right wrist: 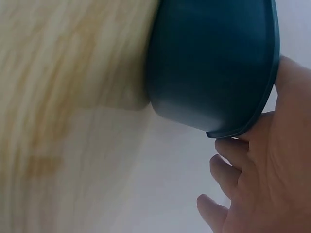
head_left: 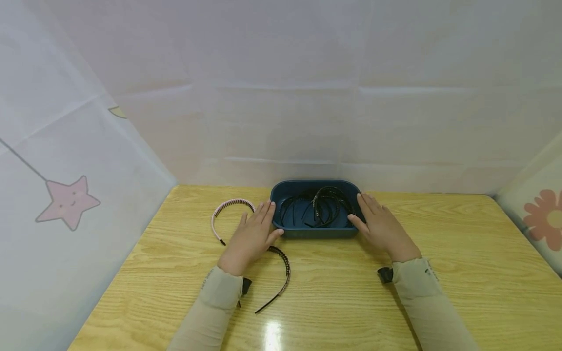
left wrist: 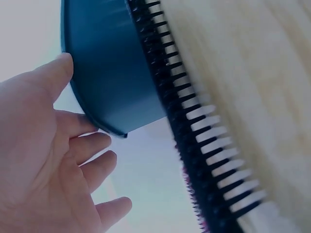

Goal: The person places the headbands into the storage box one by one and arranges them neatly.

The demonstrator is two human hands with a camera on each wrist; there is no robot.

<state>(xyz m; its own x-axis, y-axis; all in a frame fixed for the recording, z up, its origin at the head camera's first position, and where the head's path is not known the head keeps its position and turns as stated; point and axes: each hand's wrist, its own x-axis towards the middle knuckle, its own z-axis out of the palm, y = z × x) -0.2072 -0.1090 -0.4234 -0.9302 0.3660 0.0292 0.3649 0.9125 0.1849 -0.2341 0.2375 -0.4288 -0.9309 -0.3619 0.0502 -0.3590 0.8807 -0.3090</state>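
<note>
A dark blue rectangular bin stands near the table's back edge, with several black headbands lying tangled inside it. My left hand touches the left end of the bin, fingers extended along the rim and thumb at the front corner. At the right end, my right hand rests its outstretched fingers against the rim, thumb over the front corner. A pink toothed headband lies left of the bin, partly behind my left hand. Beneath my left wrist, a black toothed headband lies on the table, partly hidden by the arm.
The wood-grain table ends at a pale hanging sheet just behind the bin. More sheeting closes off both sides, with a printed pink star on the left and a red flower on the right.
</note>
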